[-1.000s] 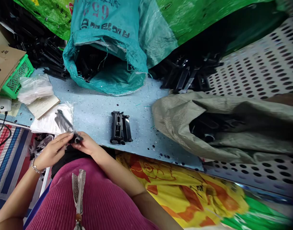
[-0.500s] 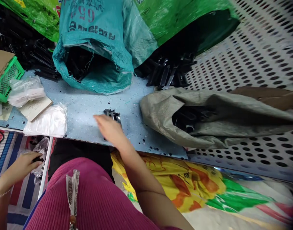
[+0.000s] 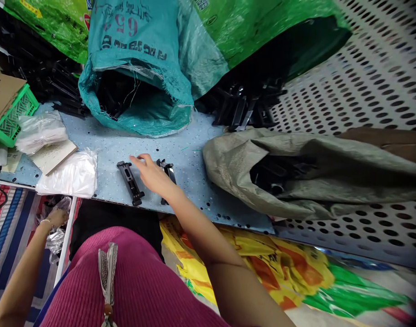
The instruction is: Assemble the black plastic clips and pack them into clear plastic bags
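My right hand [image 3: 154, 175] reaches over the blue tabletop [image 3: 105, 150], fingers stretched out, holding nothing. It hovers between two long black plastic parts. One black part [image 3: 130, 183] lies just left of the fingertips. The other black part [image 3: 168, 171] is partly hidden under the hand. My left hand [image 3: 56, 218] is down beside the table's left edge, in a clear plastic bag [image 3: 56, 236]; its fingers are hidden.
A teal woven sack [image 3: 143, 68] with black parts stands open at the back. A grey sack [image 3: 296, 168] lies at the right, more black parts [image 3: 245, 109] piled behind it. White plastic bags [image 3: 70, 175], a green basket [image 3: 15, 111] and cardboard sit at the left.
One second ago both hands held a black part near the table edge. Since then my right hand set a part on the table left of the other, and my left hand dropped into the bag.
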Action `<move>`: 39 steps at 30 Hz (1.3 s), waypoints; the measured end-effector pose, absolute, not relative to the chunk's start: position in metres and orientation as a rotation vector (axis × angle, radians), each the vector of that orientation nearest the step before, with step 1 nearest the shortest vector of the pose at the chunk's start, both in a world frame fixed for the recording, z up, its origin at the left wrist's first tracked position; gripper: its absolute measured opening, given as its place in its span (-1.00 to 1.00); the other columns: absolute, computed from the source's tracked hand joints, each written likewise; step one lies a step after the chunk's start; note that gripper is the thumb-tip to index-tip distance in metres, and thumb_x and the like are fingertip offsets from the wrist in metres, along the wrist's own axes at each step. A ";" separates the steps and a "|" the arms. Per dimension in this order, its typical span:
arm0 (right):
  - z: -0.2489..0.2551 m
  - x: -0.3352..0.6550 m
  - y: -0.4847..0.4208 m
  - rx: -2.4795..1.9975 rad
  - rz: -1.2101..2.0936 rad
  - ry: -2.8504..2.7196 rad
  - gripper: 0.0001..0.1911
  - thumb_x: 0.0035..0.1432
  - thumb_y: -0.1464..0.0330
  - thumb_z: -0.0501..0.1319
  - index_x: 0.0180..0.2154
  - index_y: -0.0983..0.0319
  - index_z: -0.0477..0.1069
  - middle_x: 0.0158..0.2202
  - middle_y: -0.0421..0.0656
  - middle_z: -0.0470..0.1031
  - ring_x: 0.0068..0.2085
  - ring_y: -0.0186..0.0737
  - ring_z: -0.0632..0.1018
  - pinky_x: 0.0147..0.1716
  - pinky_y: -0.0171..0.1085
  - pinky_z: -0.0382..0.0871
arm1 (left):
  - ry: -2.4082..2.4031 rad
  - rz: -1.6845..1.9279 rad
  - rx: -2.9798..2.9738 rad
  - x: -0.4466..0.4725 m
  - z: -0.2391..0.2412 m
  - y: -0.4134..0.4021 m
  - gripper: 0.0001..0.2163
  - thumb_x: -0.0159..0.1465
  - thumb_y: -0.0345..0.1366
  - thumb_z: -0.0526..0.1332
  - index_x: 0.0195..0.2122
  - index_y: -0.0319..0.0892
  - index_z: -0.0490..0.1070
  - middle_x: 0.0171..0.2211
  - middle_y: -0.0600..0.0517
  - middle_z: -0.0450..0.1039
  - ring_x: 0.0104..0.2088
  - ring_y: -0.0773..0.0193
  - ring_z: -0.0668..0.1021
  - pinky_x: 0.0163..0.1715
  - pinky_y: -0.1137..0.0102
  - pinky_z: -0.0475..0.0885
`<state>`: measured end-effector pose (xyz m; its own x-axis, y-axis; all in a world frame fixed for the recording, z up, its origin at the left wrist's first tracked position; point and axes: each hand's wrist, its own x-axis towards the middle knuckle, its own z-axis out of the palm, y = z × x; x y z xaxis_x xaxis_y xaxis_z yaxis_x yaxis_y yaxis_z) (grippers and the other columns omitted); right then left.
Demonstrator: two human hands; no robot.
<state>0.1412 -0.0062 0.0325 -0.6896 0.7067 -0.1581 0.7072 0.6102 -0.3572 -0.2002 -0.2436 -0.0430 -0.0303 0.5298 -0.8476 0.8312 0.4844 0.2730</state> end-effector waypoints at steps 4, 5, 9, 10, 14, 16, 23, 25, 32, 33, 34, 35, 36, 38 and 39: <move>0.029 0.121 0.000 0.700 -0.627 3.101 -0.35 0.26 0.67 0.04 0.27 0.09 0.36 0.46 -0.06 0.13 0.44 -0.01 0.21 0.31 0.04 0.22 | 1.609 0.122 1.316 -0.192 0.010 -0.218 -0.62 0.46 -0.05 0.06 -0.21 -0.19 0.58 -0.38 0.00 0.58 -0.34 0.21 0.63 -0.23 0.33 0.56; 0.030 0.115 0.004 0.651 -0.636 3.118 -0.44 0.29 0.62 0.07 0.22 0.11 0.41 0.44 -0.05 0.20 0.43 -0.02 0.24 0.31 0.05 0.23 | 1.646 0.329 1.414 -0.182 0.021 -0.210 -0.63 0.45 -0.04 0.07 -0.14 -0.16 0.59 -0.31 -0.02 0.60 -0.29 0.19 0.63 -0.19 0.31 0.56; 0.038 0.097 0.018 0.601 -0.620 3.105 -0.63 0.35 0.54 0.09 0.06 0.18 0.53 0.34 -0.03 0.37 0.33 -0.01 0.39 0.28 0.06 0.27 | 2.088 0.802 1.766 -0.140 0.025 -0.169 -0.70 0.39 -0.14 0.15 -0.05 -0.19 0.59 -0.03 -0.20 0.55 -0.03 0.03 0.58 0.05 0.13 0.50; 0.039 0.094 0.020 0.577 -0.634 3.077 -0.60 0.34 0.57 0.08 0.07 0.19 0.53 0.32 -0.04 0.40 0.31 -0.04 0.41 0.28 0.03 0.28 | 2.189 0.798 1.788 -0.134 0.020 -0.161 -0.72 0.38 -0.17 0.16 -0.10 -0.20 0.59 -0.02 -0.23 0.53 -0.02 0.00 0.56 0.05 0.11 0.49; 0.042 0.089 0.014 0.634 -0.761 2.981 -0.61 0.39 0.47 0.07 0.16 0.18 0.46 0.30 -0.05 0.41 0.25 -0.06 0.46 0.22 -0.07 0.35 | 2.256 0.820 1.607 -0.138 0.001 -0.143 -0.81 0.32 -0.24 0.19 -0.32 -0.18 0.57 -0.22 -0.13 0.52 -0.20 0.11 0.57 -0.12 0.23 0.50; 0.042 0.088 0.009 0.835 -0.765 2.936 -0.57 0.39 0.26 0.16 0.22 0.21 0.40 0.28 0.05 0.39 0.23 0.09 0.46 0.16 0.00 0.39 | 2.197 0.906 1.428 -0.149 0.002 -0.142 -0.85 0.23 -0.21 0.29 -0.40 -0.18 0.52 -0.33 -0.04 0.50 -0.32 0.20 0.55 -0.23 0.31 0.48; 0.036 0.097 0.019 1.280 -1.481 2.818 -0.39 0.26 0.23 0.25 0.29 0.19 0.24 0.20 0.05 0.41 0.05 -0.01 0.56 0.02 -0.08 0.46 | 2.071 1.094 1.047 -0.166 0.011 -0.145 -0.74 0.15 -0.08 0.34 -0.36 -0.19 0.48 -0.43 0.05 0.51 -0.41 0.29 0.50 -0.35 0.39 0.41; 0.023 0.103 0.024 1.463 -1.872 2.771 -0.33 0.23 0.21 0.26 0.31 0.17 0.15 0.20 0.03 0.41 0.03 -0.07 0.56 0.01 -0.10 0.47 | 2.049 1.171 1.018 -0.166 0.009 -0.147 -0.76 0.14 -0.12 0.34 -0.32 -0.19 0.46 -0.38 0.03 0.54 -0.38 0.27 0.53 -0.33 0.38 0.44; -0.022 0.123 0.003 1.950 -1.716 2.505 -0.41 0.19 0.15 0.32 0.17 0.27 0.29 0.07 0.14 0.48 0.10 0.14 0.54 0.05 0.11 0.46 | 2.065 0.970 1.643 -0.160 0.008 -0.153 -0.72 0.31 -0.38 0.05 -0.24 -0.17 0.59 -0.09 -0.10 0.58 -0.04 0.16 0.61 0.03 0.27 0.50; -0.020 0.126 -0.002 1.981 -1.490 2.616 -0.36 0.21 0.15 0.31 0.22 0.27 0.26 0.14 0.19 0.42 0.18 0.20 0.47 0.11 0.17 0.41 | 2.082 0.911 1.711 -0.160 0.009 -0.154 -0.69 0.32 -0.40 0.03 -0.25 -0.16 0.60 -0.06 -0.11 0.57 -0.04 0.16 0.62 0.01 0.28 0.51; -0.015 0.128 -0.006 1.994 -1.243 2.743 -0.31 0.23 0.16 0.29 0.29 0.28 0.19 0.23 0.23 0.33 0.27 0.25 0.38 0.17 0.22 0.34 | 2.101 0.855 1.763 -0.159 0.010 -0.154 -0.68 0.32 -0.41 0.02 -0.26 -0.16 0.61 -0.04 -0.11 0.57 -0.04 0.15 0.62 -0.02 0.28 0.52; -0.009 0.129 -0.009 1.972 -1.003 2.865 -0.26 0.26 0.18 0.27 0.35 0.29 0.11 0.31 0.26 0.23 0.34 0.27 0.28 0.24 0.25 0.26 | 2.119 0.805 1.807 -0.159 0.011 -0.154 -0.67 0.32 -0.42 0.02 -0.25 -0.15 0.62 -0.03 -0.11 0.57 -0.05 0.14 0.63 -0.05 0.29 0.53; -0.003 0.129 -0.012 1.903 -0.795 2.967 -0.24 0.30 0.21 0.24 0.39 0.29 0.04 0.36 0.26 0.14 0.39 0.27 0.19 0.28 0.25 0.20 | 2.130 0.763 1.844 -0.158 0.013 -0.153 -0.67 0.33 -0.42 0.02 -0.22 -0.15 0.62 -0.02 -0.10 0.57 -0.05 0.13 0.63 -0.06 0.28 0.54; 0.005 0.124 -0.012 1.639 -0.527 3.081 -0.31 0.35 0.29 0.17 0.42 0.26 0.03 0.39 0.20 0.10 0.42 0.24 0.12 0.33 0.23 0.14 | 2.149 0.708 1.897 -0.159 0.017 -0.148 -0.67 0.34 -0.39 0.04 -0.13 -0.17 0.62 -0.03 -0.11 0.58 -0.08 0.11 0.63 -0.05 0.26 0.54; 0.007 0.120 -0.009 1.488 -0.455 3.091 -0.35 0.37 0.34 0.13 0.41 0.23 0.07 0.39 0.16 0.11 0.41 0.23 0.12 0.33 0.23 0.13 | 2.157 0.694 1.915 -0.160 0.018 -0.146 -0.67 0.34 -0.37 0.05 -0.10 -0.19 0.62 -0.05 -0.12 0.58 -0.08 0.09 0.63 -0.05 0.25 0.54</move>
<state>0.1203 -0.0090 0.0066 -0.5890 0.7901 0.1699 0.7077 0.6058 -0.3636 -0.1598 -0.1459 0.0184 -0.1577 0.9722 0.1731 0.8909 0.0645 0.4495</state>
